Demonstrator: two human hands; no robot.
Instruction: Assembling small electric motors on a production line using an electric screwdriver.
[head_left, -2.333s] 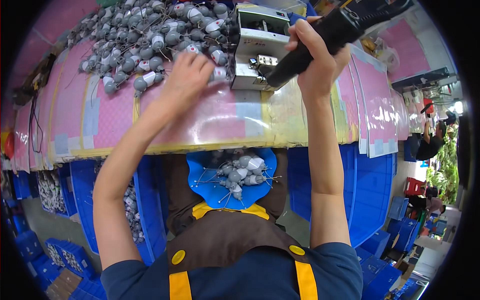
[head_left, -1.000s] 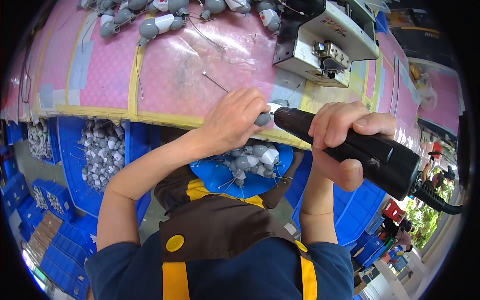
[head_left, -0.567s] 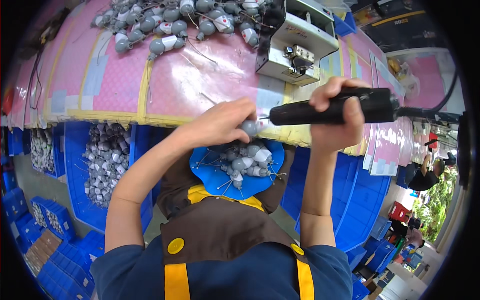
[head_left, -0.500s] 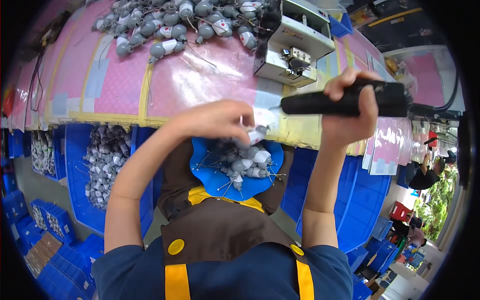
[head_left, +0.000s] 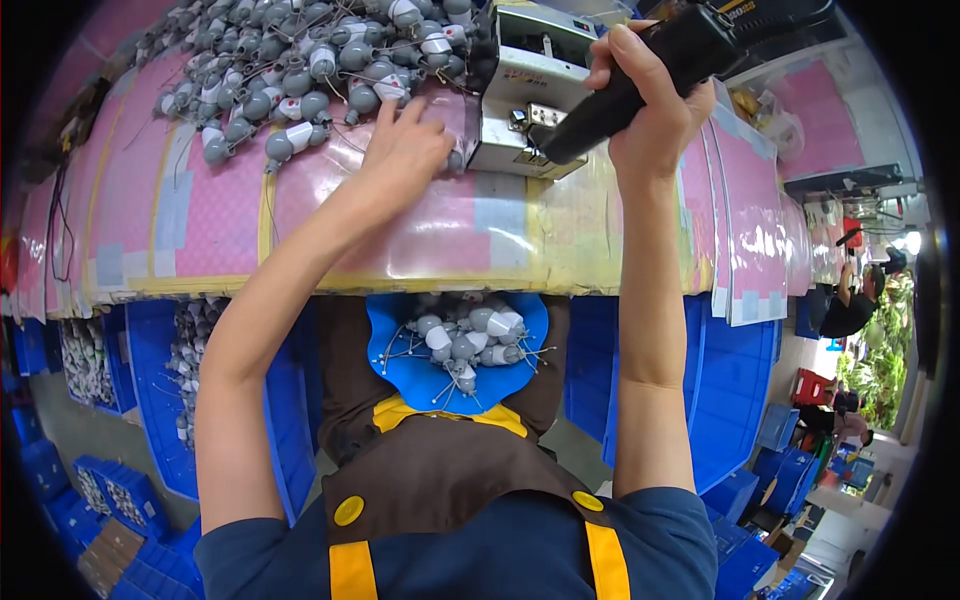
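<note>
My left hand (head_left: 408,155) rests at the near edge of a heap of bulb-shaped grey-and-white parts (head_left: 300,80) with thin wires. Its fingers are stretched and apart, the tips by a part with a white band; whether they touch it I cannot tell. In my right hand (head_left: 655,115) is a black, cabled electric screwdriver (head_left: 600,115), slanting down to the left. Its front end is at the connector side of a metal box machine (head_left: 545,75); the tip itself is hard to make out. A wavy-edged blue tray (head_left: 400,375) sits on my lap, holding several of the same parts (head_left: 465,345).
Pink and clear sheeting with yellow tape covers the table (head_left: 400,250). Blue bins stand below it, the left bin (head_left: 150,400) with more parts, another bin (head_left: 720,390) to the right. A person (head_left: 855,300) is at the far right.
My left hand has moved from above the blue tray up to the heap, and the part near it has left it. My right hand has raised the screwdriver and brought its tip to the machine.
</note>
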